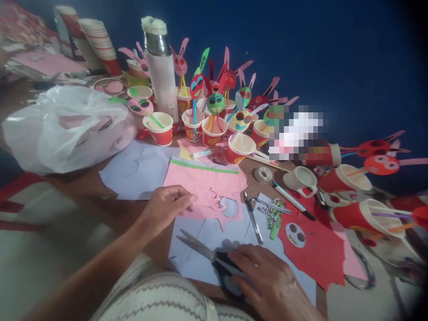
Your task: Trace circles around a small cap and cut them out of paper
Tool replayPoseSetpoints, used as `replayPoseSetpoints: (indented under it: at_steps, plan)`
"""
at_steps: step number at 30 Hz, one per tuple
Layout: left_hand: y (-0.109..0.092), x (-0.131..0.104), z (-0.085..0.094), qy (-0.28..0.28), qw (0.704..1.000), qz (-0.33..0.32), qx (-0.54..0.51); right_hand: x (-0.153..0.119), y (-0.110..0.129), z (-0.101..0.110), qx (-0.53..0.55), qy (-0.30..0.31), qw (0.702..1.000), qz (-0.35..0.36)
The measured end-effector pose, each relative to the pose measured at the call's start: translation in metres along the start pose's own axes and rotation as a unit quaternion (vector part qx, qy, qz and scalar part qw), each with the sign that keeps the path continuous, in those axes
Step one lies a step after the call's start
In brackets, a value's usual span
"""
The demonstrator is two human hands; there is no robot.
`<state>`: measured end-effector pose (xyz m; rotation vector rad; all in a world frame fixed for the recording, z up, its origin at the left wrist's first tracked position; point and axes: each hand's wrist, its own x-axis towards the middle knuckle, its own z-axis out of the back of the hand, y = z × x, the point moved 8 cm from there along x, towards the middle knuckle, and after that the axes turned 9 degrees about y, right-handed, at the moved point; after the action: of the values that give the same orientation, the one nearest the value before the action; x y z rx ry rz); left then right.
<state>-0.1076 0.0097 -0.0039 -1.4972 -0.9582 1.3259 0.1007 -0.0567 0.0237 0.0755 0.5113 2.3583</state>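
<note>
Apparent paper-cutting step — a further cut would call for steadying the pink sheet (207, 177).
Scissors (210, 254) gripped in right hand (269, 274), nearside of sheet; left hand (169, 203) pinched at its left, cannot tell on what — cups (214, 139) behind it hold straws (195, 115) bearing paper faces (216, 103); plastic bag (67, 129), farther left, contents unclear.

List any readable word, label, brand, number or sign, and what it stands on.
None can be read.
Red-and-white paper cups: yellow markings, too small and blurred.
Cut green paper scraps: black strokes, no readable word.
Black-handled metal scissors: nothing legible.
</note>
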Motion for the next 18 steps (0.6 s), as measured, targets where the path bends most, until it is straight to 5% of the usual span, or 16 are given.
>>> replayPoseSetpoints:
  at_steps: [4,10,18]
  plan:
    - [-0.007,0.001,-0.010,0.056,0.997,0.010,0.053,0.024,-0.021,0.028,0.076,-0.071,0.994,-0.035]
    - [0.004,-0.008,-0.049,0.138,0.988,0.029,0.057,0.077,-0.024,0.036,0.243,-0.039,0.967,-0.067]
    - [0.004,-0.004,-0.037,0.124,0.991,0.014,0.045,0.099,-0.022,0.021,0.258,0.018,0.962,-0.086]
